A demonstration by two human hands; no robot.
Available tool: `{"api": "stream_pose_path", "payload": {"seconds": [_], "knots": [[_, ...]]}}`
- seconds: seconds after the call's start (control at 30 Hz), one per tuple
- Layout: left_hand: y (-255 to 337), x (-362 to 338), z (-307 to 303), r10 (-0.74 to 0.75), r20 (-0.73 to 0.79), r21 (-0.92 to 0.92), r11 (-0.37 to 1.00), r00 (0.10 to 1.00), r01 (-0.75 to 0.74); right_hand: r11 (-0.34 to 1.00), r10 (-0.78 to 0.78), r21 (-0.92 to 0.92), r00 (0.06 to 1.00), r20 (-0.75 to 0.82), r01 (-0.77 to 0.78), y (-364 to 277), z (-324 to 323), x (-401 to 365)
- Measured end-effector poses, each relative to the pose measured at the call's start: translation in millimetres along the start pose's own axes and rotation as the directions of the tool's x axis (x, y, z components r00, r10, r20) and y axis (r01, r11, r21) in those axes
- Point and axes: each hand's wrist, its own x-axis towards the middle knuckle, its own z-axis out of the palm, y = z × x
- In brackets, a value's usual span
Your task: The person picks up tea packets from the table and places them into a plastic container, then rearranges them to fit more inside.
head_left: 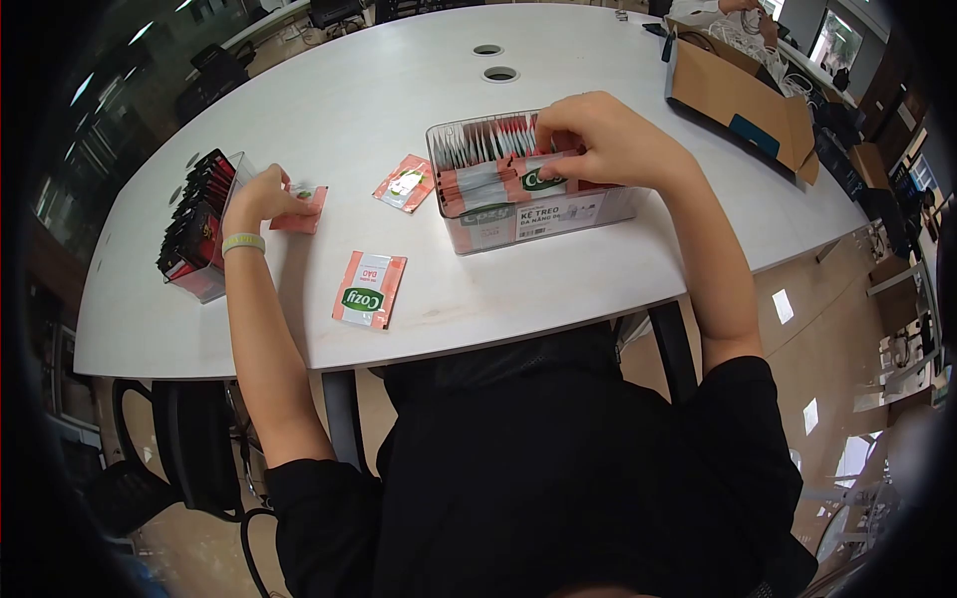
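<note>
My left hand [261, 199] has its fingers closed on a pink tea sachet [302, 214] just above the white table, beside a clear bin of dark red and black sachets [197, 221]. My right hand [603, 140] reaches over a clear plastic bin [578, 221] packed with upright tea sachets [483, 149]. Its thumb and fingers pinch a pink Cozy sachet [528, 179] at the front of the row; the fingertips are partly hidden. Two more pink and white sachets lie flat between the bins: one farther sachet [405, 183] and one nearer sachet [370, 290].
An open cardboard box [743, 100] with cables behind it lies at the table's far right. Another person's hand [766, 28] shows beyond it. Two round cable holes pierce the white table [329, 110]. Black chairs [189, 439] stand by the near edge.
</note>
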Motion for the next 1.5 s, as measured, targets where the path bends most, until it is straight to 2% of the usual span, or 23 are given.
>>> {"api": "stream_pose_path", "payload": {"seconds": [0.03,0.13,0.27,0.37,0.43,0.47,0.53,0.67,0.73,0.87,0.97,1.07,1.23,1.33,1.5], "knots": [[0.8,0.7,2.0,0.037,-0.033,-0.032,0.999,0.999,-0.038,0.999,0.046,-0.002,0.999,0.019,-0.046,-0.1,1.8,-0.2],[1.0,4.2,8.9,0.086,-0.105,-0.068,0.993,0.991,-0.093,0.999,0.054,-0.003,0.998,0.016,-0.054,0.2,0.0,-1.4],[8.9,5.7,6.4,0.143,-0.061,-0.073,0.986,0.988,-0.147,0.997,0.069,-0.048,0.997,0.037,-0.067,-2.3,-2.0,-1.2],[14.7,2.6,5.5,0.175,-0.054,-0.143,0.973,0.983,-0.181,0.999,0.013,-0.036,1.0,0.021,-0.012,-0.1,-1.2,-1.6],[19.4,0.3,6.3,0.24,-0.126,-0.126,0.958,0.962,-0.256,0.999,0.042,-0.016,0.998,0.04,-0.041,-1.6,-0.9,-1.9],[26.0,-4.7,4.9,0.24,-0.126,-0.126,0.959,0.963,-0.255,0.999,0.041,-0.015,0.998,0.04,-0.041,-1.3,-0.3,-2.6],[41.2,-17.6,-0.2,0.201,-0.222,-0.225,0.942,0.954,-0.251,0.999,-0.009,-0.044,1.0,0.007,0.01,-0.5,-0.3,-2.9],[48.3,-20.1,1.1,0.234,-0.318,-0.239,0.918,0.919,-0.317,1.0,0.023,-0.018,0.998,0.052,-0.022,-5.6,-3.6,-3.3],[46.9,-17.1,3.3,0.238,-0.347,-0.258,0.906,0.907,-0.336,0.998,-0.008,-0.067,0.999,0.031,0.01,-5.6,-0.6,-2.7],[49.1,-18.9,4.4,0.239,-0.365,-0.241,0.909,0.9,-0.339,0.994,-0.012,-0.106,1.0,0.016,0.013,-6.7,3.7,-1.2],[50.0,-17.6,5.3,0.225,-0.402,-0.16,0.937,0.888,-0.31,0.991,0.036,-0.132,0.999,0.032,-0.031,-10.0,2.7,-0.4],[50.1,-14.1,7.1,0.235,-0.468,-0.165,0.924,0.852,-0.346,0.992,0.046,-0.117,0.999,0.029,-0.042,-10.3,3.1,-0.5],[63.2,-15.1,10.5,0.26,-0.568,-0.21,0.871,0.78,-0.444,0.988,-0.036,-0.153,0.999,-0.021,0.032,-6.5,7.5,0.0],[74.6,-21.9,10.4,0.262,-0.589,-0.285,0.818,0.765,-0.5,0.992,-0.03,-0.126,0.999,-0.013,0.028,-6.9,7.0,0.0],[84.6,-24.8,14.3,0.282,-0.642,-0.287,0.774,0.713,-0.565,0.991,-0.039,-0.128,0.999,-0.008,0.038,-7.3,3.9,-0.2]]}}
